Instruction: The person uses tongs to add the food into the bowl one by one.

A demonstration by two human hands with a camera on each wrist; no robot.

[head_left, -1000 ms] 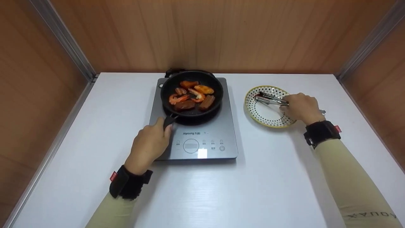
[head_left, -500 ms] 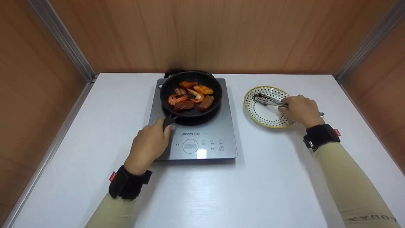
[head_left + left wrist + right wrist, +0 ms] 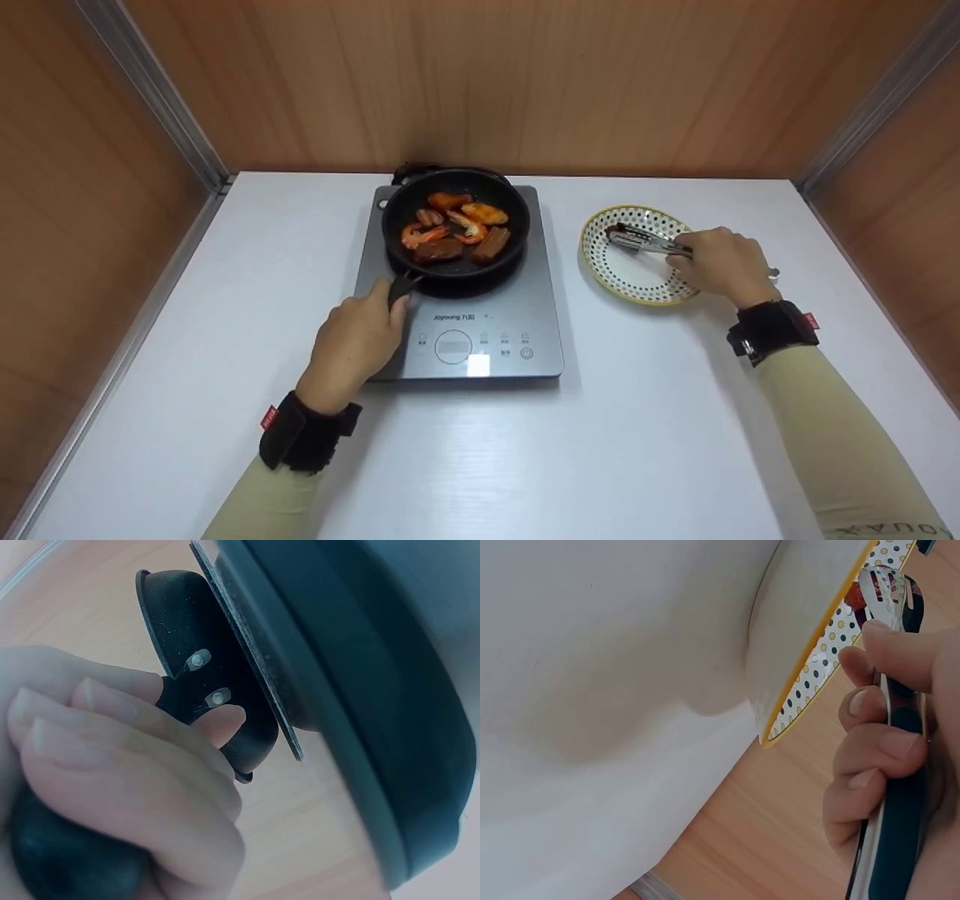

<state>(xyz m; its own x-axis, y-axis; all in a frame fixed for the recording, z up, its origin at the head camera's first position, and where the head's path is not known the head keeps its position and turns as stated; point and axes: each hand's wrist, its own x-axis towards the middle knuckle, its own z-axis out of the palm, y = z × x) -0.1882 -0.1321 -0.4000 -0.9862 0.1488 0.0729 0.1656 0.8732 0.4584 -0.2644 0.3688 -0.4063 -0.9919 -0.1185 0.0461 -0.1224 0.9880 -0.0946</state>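
My left hand [image 3: 354, 337] grips the black handle [image 3: 71, 859] of a frying pan [image 3: 406, 204], which sits on an induction cooker [image 3: 495, 319]. Two shrimp [image 3: 424, 236] and several browned pieces of food [image 3: 439, 250] lie in the pan. My right hand [image 3: 724, 262] holds metal tongs [image 3: 651, 241], fingers curled round their dark-sided arms [image 3: 900, 825]. The tongs' tips are over the left part of a dotted plate [image 3: 626, 276] with a yellow rim. By those tips a small dark red piece [image 3: 855, 597] shows; whether they pinch it, I cannot tell.
A white tabletop [image 3: 480, 465] carries the cooker and plate. Wood-grain panels [image 3: 480, 82] stand at the back and both sides, with metal strips at the corners. A dark object [image 3: 411, 171], partly hidden, lies behind the pan.
My right hand and the tongs have shifted slightly right and toward me, the tips staying over the plate. The left hand and the pan keep their place.
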